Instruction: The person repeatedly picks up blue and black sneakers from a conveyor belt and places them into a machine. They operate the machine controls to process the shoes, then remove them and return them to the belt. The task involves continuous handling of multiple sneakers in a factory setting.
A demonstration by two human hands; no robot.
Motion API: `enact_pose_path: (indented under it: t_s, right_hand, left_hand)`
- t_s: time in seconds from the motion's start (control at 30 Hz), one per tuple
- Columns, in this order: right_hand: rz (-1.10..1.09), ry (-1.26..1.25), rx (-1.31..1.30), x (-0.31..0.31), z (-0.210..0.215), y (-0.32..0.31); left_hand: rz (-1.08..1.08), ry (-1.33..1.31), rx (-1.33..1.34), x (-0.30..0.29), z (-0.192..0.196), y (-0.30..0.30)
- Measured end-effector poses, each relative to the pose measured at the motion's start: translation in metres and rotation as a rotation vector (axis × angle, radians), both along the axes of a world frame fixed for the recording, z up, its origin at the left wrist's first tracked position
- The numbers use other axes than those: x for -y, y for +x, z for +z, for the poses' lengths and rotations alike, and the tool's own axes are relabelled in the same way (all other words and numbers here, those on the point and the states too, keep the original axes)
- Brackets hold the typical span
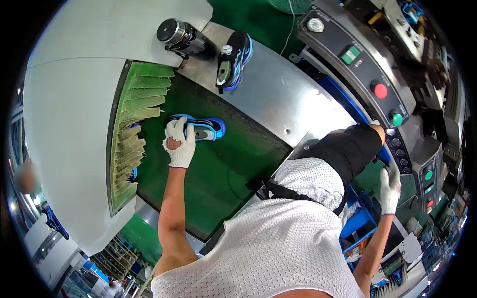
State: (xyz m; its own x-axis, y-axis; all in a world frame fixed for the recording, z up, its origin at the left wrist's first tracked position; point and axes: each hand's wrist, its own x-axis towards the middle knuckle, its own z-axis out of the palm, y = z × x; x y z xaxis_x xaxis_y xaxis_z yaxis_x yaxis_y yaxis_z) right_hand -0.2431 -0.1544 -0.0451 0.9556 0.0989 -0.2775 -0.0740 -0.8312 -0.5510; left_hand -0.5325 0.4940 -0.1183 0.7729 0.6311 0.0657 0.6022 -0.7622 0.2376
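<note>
My left hand (180,144), in a white glove with a hole in its back, has its fingers over a blue and black sneaker (212,128). The sneaker lies on a dark green conveyor belt (208,179), toe to the right, and a grey-green insert shows in its opening. Part of the shoe is hidden under my fingers. Off to the right, my gloved right hand (390,186) is raised beside the machine, its fingers stretched out, with nothing visible in it. A second sneaker (234,62), black with blue and purple, rests on the metal ledge (278,89) beyond the belt.
A black flask with a steel lid (181,37) stands on the ledge. Frayed green strips (141,94) hang over the white machine's opening at left, with blue bits visible behind them. Control panels with a red button (380,90) and a green button (396,119) line the right.
</note>
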Motion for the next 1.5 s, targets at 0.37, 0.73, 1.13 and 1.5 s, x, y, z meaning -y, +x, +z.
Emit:
enact_pose_path:
  t_s: [0.37, 0.73, 1.13, 1.5]
  right_hand:
    - [1.020, 0.424, -0.020, -0.317, 0.020, -0.071]
    - [0.637, 0.454, 0.138, -0.252, 0.050, -0.019]
    - [-0.732, 1.384, -0.477, -0.026, 0.072, -0.068]
    - [-0.974, 1.592, -0.182, -0.003, 0.048, -0.127]
  left_hand:
    - [0.060, -0.052, -0.060, 0.015, 0.026, 0.007]
    - [-0.826, -0.666, 0.142, 0.215, 0.192, 0.230]
    - [-0.787, -0.008, 0.395, 0.260, 0.269, 0.656]
    - [-0.634, 0.080, 0.006, 0.293, 0.222, 0.787]
